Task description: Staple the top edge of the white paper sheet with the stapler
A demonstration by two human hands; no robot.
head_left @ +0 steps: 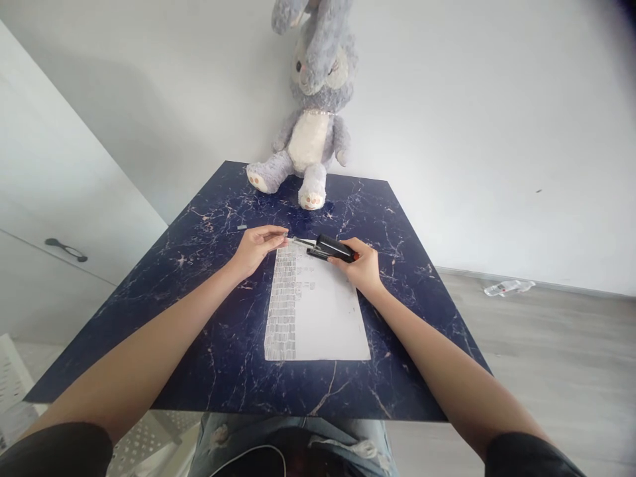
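My right hand (358, 263) is closed round a black stapler (334, 248). A thin metal rod (303, 242) sticks out of the stapler's end towards the left. My left hand (259, 248) is in a pinch just left of the rod, with a small greyish piece at its fingertips, too small to make out. Beneath the stapler lies a sheet of paper (328, 318), its left side covered with dense dark writing and the rest mostly white. A small silvery strip, which looks like staples (242, 227), rests on the table beyond my left hand.
The dark blue marbled table (238, 371) stands against a white wall. At its far edge sits a big grey plush rabbit (311, 139). To the left is a white cabinet with a dark handle (66, 250). Clear plastic (509, 287) lies on the floor at right.
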